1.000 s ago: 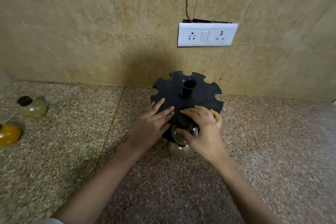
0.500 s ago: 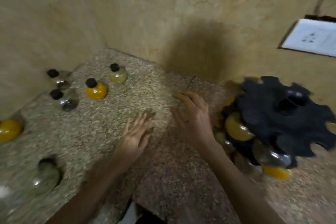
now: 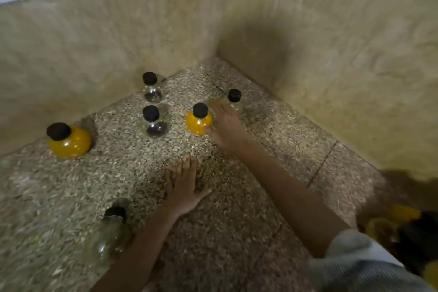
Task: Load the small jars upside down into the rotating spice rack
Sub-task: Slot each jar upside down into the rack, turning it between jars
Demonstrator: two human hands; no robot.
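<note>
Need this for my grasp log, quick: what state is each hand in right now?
Left hand: open, fingers flat on the counter, holding nothing.
Right hand: open, fingers straight, beside the yellow jar, not gripping it.

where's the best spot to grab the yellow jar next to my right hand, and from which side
Probably the round belly of the yellow jar, with the fingers wrapping in from its right, where the right hand lies beside it. The jar stands upright and the belly is its widest part. Holding there leaves the black cap free for turning the jar upside down.
</note>
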